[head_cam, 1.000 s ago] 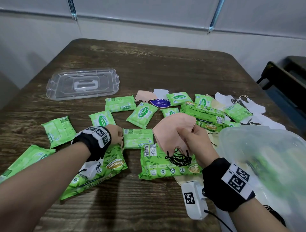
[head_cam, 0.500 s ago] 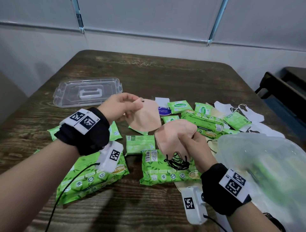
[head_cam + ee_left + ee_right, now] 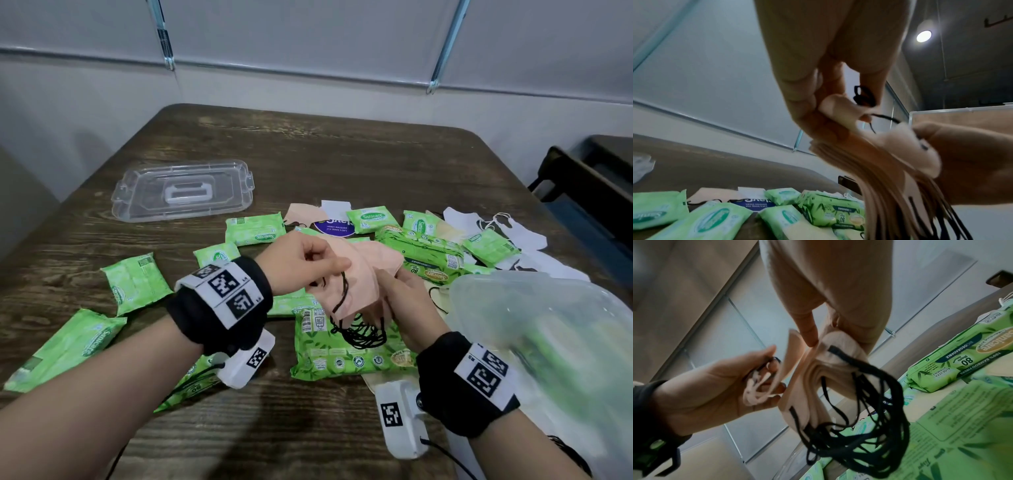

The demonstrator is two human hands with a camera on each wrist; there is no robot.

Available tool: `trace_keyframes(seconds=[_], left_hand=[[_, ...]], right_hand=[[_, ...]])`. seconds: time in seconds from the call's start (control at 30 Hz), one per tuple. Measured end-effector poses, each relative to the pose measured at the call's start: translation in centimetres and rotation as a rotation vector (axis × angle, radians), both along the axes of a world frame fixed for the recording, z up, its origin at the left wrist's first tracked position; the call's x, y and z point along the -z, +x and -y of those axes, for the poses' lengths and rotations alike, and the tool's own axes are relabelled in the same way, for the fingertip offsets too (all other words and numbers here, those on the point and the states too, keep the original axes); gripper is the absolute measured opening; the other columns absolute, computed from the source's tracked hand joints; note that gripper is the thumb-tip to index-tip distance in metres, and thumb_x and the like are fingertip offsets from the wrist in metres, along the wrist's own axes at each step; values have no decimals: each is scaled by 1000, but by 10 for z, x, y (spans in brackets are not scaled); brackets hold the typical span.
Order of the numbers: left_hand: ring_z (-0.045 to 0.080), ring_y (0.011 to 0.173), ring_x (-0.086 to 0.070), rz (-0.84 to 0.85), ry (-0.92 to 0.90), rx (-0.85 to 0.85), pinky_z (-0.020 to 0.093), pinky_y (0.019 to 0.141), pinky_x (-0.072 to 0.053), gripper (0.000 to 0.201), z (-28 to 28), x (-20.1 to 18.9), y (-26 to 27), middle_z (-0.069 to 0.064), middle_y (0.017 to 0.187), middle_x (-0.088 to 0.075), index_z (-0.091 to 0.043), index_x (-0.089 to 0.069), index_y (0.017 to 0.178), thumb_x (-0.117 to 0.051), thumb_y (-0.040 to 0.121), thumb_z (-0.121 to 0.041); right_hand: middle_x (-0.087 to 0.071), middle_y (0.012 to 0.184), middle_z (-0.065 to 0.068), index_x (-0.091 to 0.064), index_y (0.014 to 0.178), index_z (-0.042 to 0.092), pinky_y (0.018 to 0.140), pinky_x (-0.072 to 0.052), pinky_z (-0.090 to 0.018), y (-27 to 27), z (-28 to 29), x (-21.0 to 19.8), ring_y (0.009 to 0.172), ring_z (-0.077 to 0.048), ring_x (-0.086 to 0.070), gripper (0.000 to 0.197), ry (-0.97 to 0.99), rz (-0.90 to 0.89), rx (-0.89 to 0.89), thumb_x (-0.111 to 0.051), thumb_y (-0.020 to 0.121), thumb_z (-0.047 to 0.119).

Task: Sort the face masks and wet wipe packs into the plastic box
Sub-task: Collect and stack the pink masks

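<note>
My left hand (image 3: 329, 270) pinches one peach face mask (image 3: 346, 277) by its edge and presses it against a stack of peach masks (image 3: 380, 263) that my right hand (image 3: 390, 291) grips. Their black ear loops (image 3: 359, 332) dangle over a large green wet wipe pack (image 3: 342, 353). In the left wrist view my fingers (image 3: 807, 104) curl round the mask's corner. The right wrist view shows the stack (image 3: 830, 363) and the loops (image 3: 869, 418). The clear plastic box (image 3: 548, 329) stands blurred just right of my right hand.
The box's clear lid (image 3: 181, 192) lies at the far left. Several green wipe packs (image 3: 135, 282) are scattered over the wooden table (image 3: 342, 161). White masks (image 3: 493, 229) and another peach mask (image 3: 303, 214) lie behind my hands. A dark chair (image 3: 582, 178) stands at the right.
My left hand rose from the table with a peach mask and carried it right, onto the stack in my right hand. The right hand has stayed in place.
</note>
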State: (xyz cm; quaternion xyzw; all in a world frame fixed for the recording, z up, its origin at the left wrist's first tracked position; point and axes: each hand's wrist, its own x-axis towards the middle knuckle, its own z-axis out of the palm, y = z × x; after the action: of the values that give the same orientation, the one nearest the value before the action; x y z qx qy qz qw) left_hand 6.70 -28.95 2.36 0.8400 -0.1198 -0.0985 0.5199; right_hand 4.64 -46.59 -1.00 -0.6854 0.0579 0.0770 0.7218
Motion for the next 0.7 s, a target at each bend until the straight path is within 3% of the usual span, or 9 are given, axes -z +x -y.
trace_keyframes(seconds=[0.07, 0.13, 0.2, 0.33, 0.43, 0.53, 0.63, 0.7], left_hand=[[9, 47, -48, -11, 18, -79, 22, 54, -41, 29, 5, 9, 3, -2, 53, -55, -16, -58, 56, -76, 77, -27], [11, 50, -45, 4, 47, -139, 24, 57, -39, 36, 10, 16, 6, -4, 53, -49, -18, -50, 52, -81, 70, -23], [9, 51, -40, 47, 107, -163, 22, 55, -35, 39, 14, 18, 8, -7, 54, -45, -21, -46, 53, -83, 66, -18], [13, 58, -44, 74, 16, -123, 28, 64, -41, 36, 19, 18, 10, -6, 60, -50, -22, -50, 60, -78, 62, 0], [16, 63, -44, 93, -45, -158, 31, 64, -40, 36, 18, 18, 11, -4, 67, -48, -26, -49, 66, -73, 50, -3], [17, 65, -43, 77, -95, -213, 36, 66, -43, 56, 16, 19, 12, -5, 84, -45, -31, -46, 86, -76, 51, 1], [16, 61, -43, 33, -156, -289, 33, 64, -46, 78, 13, 16, 12, -6, 96, -43, -33, -38, 109, -79, 56, 8], [16, 66, -49, -16, -201, -291, 35, 69, -48, 79, 10, 14, 13, -4, 97, -48, -32, -39, 113, -81, 55, 2]], right_hand=[[-66, 70, -9, -70, 89, 19, 52, -37, -30, -1, -2, -1, 56, -23, -51, 15, 37, 8, -2, -56, 91, 15], [-73, 91, -6, -70, 99, 18, 66, -47, -30, 0, -1, 0, 74, -19, -63, 15, 40, 12, 6, -57, 91, 17], [-72, 100, -6, -67, 108, 15, 70, -48, -27, 2, 1, 2, 81, -15, -65, 19, 36, 18, 11, -56, 92, 20], [-73, 87, -4, -70, 101, 12, 60, -49, -20, 0, 2, 0, 75, -11, -66, 20, 27, 52, 5, -56, 93, 24], [-73, 80, -1, -71, 94, 14, 58, -50, -21, -1, 2, 0, 71, -11, -66, 15, 19, 77, -23, -58, 91, 19], [-73, 75, 3, -71, 89, 17, 58, -52, -22, 0, 2, 2, 68, -8, -66, 14, -2, 94, -19, -57, 92, 18], [-73, 81, 1, -71, 88, 20, 64, -53, -27, 1, 2, 3, 72, -11, -67, 15, -13, 84, 1, -57, 92, 21], [-73, 82, 0, -71, 87, 20, 63, -52, -29, 2, 3, 4, 73, -11, -67, 14, -13, 72, 18, -58, 92, 21]])
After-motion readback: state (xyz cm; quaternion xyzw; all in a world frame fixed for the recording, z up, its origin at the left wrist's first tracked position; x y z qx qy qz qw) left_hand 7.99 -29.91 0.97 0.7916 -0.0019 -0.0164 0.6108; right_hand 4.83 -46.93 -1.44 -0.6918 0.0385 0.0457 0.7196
